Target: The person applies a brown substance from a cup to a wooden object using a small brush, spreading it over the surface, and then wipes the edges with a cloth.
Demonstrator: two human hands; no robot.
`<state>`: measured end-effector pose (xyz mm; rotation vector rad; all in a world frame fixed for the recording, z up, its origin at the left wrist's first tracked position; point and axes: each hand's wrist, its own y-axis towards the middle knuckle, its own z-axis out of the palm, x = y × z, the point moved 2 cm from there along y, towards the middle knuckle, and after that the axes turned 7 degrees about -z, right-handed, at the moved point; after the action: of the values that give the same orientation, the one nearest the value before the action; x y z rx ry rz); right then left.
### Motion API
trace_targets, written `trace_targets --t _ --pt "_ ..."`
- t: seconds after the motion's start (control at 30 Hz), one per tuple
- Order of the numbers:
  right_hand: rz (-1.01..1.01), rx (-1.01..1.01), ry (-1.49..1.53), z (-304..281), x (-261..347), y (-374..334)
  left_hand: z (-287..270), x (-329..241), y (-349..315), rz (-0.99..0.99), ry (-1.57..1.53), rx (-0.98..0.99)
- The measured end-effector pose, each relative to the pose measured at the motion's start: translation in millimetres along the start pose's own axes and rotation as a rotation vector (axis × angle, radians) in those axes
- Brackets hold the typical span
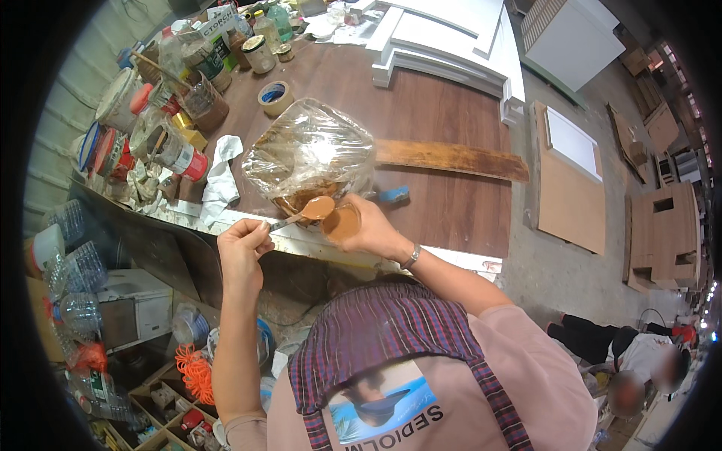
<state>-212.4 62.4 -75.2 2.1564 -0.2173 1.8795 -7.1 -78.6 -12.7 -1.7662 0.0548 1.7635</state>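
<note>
A spoon (317,208) is held by its handle in the left hand (246,239), the thumb and fingers closed together in a pinch on the handle's end. The bowl of the spoon is filled with brown paste and is pointed to the right. A small cup (342,225) is held in the right hand (374,229), with the fingers closed around its side; its open mouth is turned toward the viewer, and the same brown colour is seen inside. The spoon's bowl is placed just beside the cup's left rim; whether the two are touching cannot be told. Both are held over the near edge of a brown wood-grain table (459,218).

Just beyond the hands, a bulky container wrapped in clear plastic (308,143) is set on the table, its lower front stained brown. A long, stained wooden strip (451,159) is laid out to its right, and a blue-ended object (392,195), partly hidden, is seen near the right hand. A roll of tape (281,104) is placed behind the wrapped container, and a crumpled white cloth (222,174) is left to its left. White panels (429,46) are stacked at the far side of the table.
</note>
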Motion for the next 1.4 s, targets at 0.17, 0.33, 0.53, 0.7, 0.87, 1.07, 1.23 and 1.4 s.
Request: trace_targets --t 0.17,0.33,0.53,0.7,0.87,1.07,1.23,1.4 --pt "0.003 -0.014 0.008 -1.0 0.3 -0.8 26.1 -16.0 -36.9 0.357 0.325 -0.033" --pt "0.027 -0.007 0.079 -0.2 -1.7 -1.4 50.7 -43.4 -73.5 0.941 0.833 -0.098" --pt "0.005 -0.006 0.037 0.5 0.8 -1.4 61.3 -58.2 -96.9 1.283 1.029 -0.101" --pt "-0.008 -0.043 0.028 0.7 2.4 -1.3 66.3 -65.9 -108.3 1.405 1.117 -0.072" --pt "0.000 -0.014 0.001 -1.2 3.6 -1.5 68.1 -67.6 -111.4 1.431 1.155 -0.066" --pt "0.018 -0.005 0.005 -1.4 5.4 -1.9 67.5 -67.0 -111.3 1.455 1.200 -0.075" --pt "0.018 -0.018 0.001 -1.3 2.3 -1.2 69.1 -66.5 -109.8 1.483 1.195 -0.079" --pt "0.019 -0.041 0.060 0.5 -1.4 -0.2 64.3 -53.3 -96.0 1.420 1.153 -0.096"
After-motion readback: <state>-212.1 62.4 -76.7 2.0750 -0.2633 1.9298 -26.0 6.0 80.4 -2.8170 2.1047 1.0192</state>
